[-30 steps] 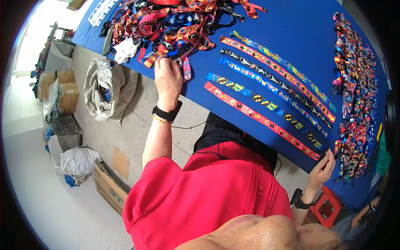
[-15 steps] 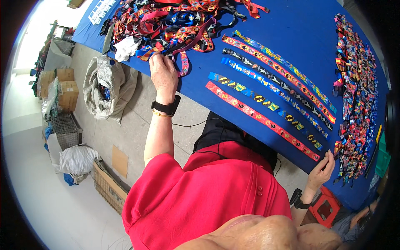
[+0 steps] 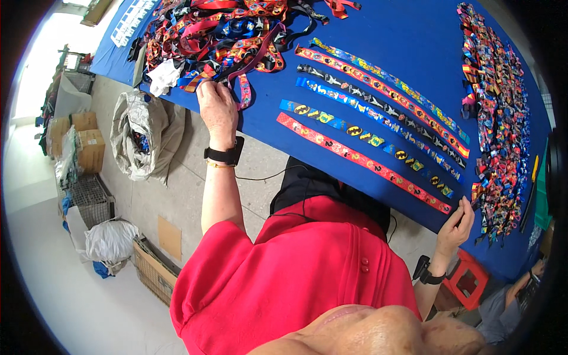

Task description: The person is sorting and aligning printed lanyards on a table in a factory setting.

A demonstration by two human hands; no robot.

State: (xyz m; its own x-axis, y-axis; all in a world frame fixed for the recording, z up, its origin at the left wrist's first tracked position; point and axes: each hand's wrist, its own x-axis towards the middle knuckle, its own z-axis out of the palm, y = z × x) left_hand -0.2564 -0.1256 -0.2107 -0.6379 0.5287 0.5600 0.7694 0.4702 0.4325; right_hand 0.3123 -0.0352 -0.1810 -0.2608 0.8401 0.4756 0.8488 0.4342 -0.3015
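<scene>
My left hand point(image 3: 218, 115) is at the near edge of a tangled pile of printed ribbon straps point(image 3: 219, 41). Its fingers are closed on a yellow, red and blue strap point(image 3: 201, 80), though the fingertips are partly hidden. Several printed straps lie side by side across the blue table, with a red strap point(image 3: 355, 158) nearest me and a blue patterned strap point(image 3: 337, 125) beyond it. My right hand point(image 3: 455, 228) is by the table edge, close to the red strap's right end. Its fingers are pressed together, and whatever they may hold is hidden.
A long heap of finished-looking straps point(image 3: 500, 124) runs along the right side of the blue table point(image 3: 402, 41). White tissue point(image 3: 164, 77) sits beside the left pile. On the floor are an open sack point(image 3: 127, 148), boxes point(image 3: 89, 151), and a red stool point(image 3: 467, 281).
The whole view has shifted slightly, moving the table and straps up and left. Both hands stay in nearly the same places against the table.
</scene>
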